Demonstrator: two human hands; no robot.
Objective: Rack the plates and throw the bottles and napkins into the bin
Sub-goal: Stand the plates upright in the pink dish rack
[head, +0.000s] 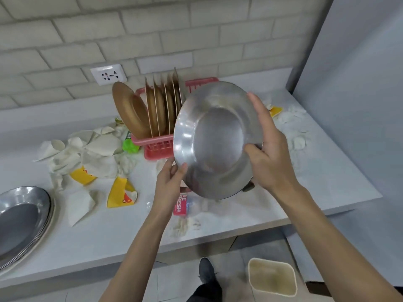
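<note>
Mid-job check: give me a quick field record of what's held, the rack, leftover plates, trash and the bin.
held: steel plate, tilted, in both hands above the counter
left hand: grip on lower rim
right hand: grip on right rim
rack: pink, brown plates upright in it
unracked: stack of steel plates, counter's left end
trash: napkins, green bottle, clear bottle on the counter
bin: floor, lower right
</note>
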